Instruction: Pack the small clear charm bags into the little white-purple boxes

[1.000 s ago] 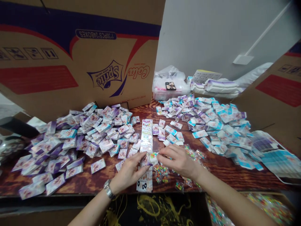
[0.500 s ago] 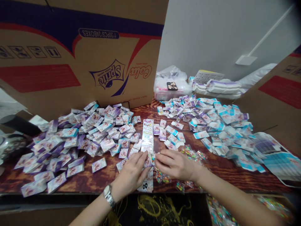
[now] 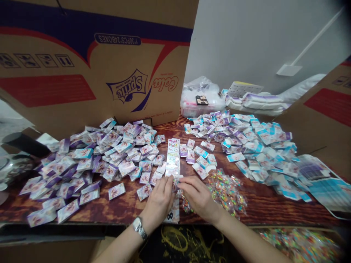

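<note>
- Box work is sitting partway along, judging by the unequal groups lying on both sides of the sticker strip, which is serving as the landmark on the table.
- One small box is resting over the near part of the strip, between the two hands; it is looking unfinished, its nearest end being hidden.
- Left hand is pinching that box, the fingers bending close together around its left side.
- Right hand is bringing its fingers together at the box's right end; whether they are gripping a flap or a packet, I cannot tell.
- Left of the strip, a large pile of boxes is showing mostly closed shapes, so this part is seeming done.
- Just right of the strip, a few boxes are lying loose, some apparently awaiting filling or closing.
- Farther right of the strip, a wide heap of cartons is showing many open ends and is seeming left to do.
- Right of the strip's near half, candy packets are lying in a cluster; more packets are filling a container lower and farther right, so plenty is appearing left.
</note>
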`<action>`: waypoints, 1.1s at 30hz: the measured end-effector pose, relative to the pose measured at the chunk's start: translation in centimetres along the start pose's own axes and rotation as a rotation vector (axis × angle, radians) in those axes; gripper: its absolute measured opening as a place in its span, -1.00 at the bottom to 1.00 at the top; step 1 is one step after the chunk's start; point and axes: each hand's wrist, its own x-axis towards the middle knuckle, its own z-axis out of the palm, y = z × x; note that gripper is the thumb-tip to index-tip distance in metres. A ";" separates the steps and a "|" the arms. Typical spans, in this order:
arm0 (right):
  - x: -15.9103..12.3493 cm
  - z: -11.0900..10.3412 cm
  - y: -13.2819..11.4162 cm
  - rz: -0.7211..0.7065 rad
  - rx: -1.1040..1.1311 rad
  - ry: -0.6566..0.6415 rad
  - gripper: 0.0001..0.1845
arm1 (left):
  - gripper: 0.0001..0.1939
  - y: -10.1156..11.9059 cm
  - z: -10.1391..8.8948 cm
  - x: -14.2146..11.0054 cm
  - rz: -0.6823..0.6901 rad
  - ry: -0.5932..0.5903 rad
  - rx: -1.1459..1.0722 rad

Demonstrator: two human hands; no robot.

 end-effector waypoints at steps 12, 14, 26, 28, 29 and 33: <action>0.0 1.7 0.3 0.425 0.253 0.076 -0.88 | -0.45 0.4 -0.2 0.7 0.002 0.074 -0.113; -0.1 1.4 -0.2 0.370 0.169 0.054 -0.84 | -0.46 0.4 -0.1 0.7 0.000 0.078 -0.122; 0.9 -0.9 0.1 0.457 0.125 -0.115 -0.75 | -0.47 0.6 -0.1 0.9 0.041 0.099 -0.080; 1.2 -1.0 0.0 0.411 0.065 -0.131 -0.78 | -0.47 0.6 -0.1 1.0 0.053 0.105 -0.057; 1.3 -1.1 -0.1 0.396 0.047 -0.136 -0.78 | -0.47 0.6 -0.1 1.0 0.058 0.112 -0.044; 1.3 -1.6 -0.3 0.340 0.084 -0.185 -0.71 | -0.45 0.6 -0.1 1.0 0.025 0.134 -0.050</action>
